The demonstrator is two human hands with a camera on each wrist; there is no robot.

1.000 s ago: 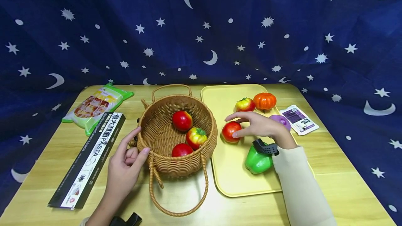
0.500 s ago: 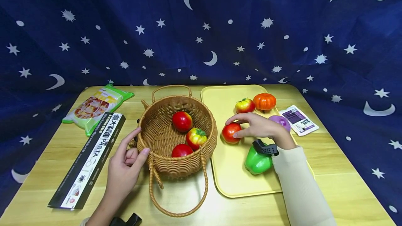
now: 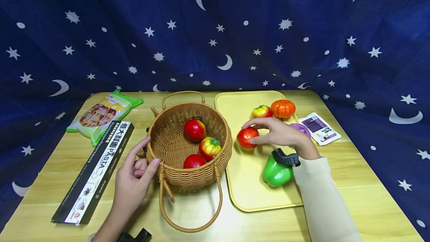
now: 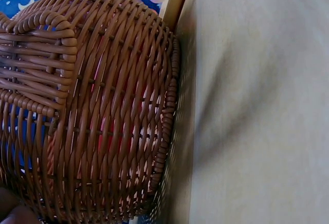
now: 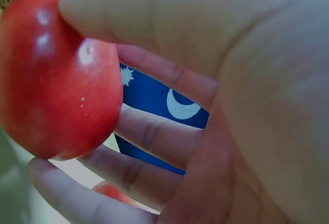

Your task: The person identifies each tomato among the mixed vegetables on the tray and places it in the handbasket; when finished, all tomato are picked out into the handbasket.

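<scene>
Tomato, glossy red and rounded [image 3: 245, 139], sits between the thumb and fingers of the bare right hand [image 3: 277, 133], which grips it above the left part of the pale yellow rectangular tray [image 3: 258, 199]; the right wrist view shows what the head view does not — the fingers spread along the tomato's far side and the thumb pressed near its top; whether its underside touches the tray I cannot tell.

The bare left hand [image 3: 132, 182] has thumb and forefinger apart, their tips against the rim of the round brown wicker basket [image 3: 191, 179]; the left wrist view adds the basket's woven outer wall, with that hand only a dark sliver in the corner.

Hidden in part: the shiny green bell pepper [image 3: 276, 174], behind the black wrist strap [image 3: 285, 157]; a rounded purple thing [image 3: 305, 128], behind the right wrist.

Inside the basket lie a smooth red fruit [image 3: 195, 129], a yellow-and-red ribbed fruit [image 3: 210, 148] and another red one, partly covered by the near rim; the tray also bears a yellow-and-red fruit [image 3: 261, 111] beside a ribbed orange pumpkin [image 3: 283, 108].
</scene>
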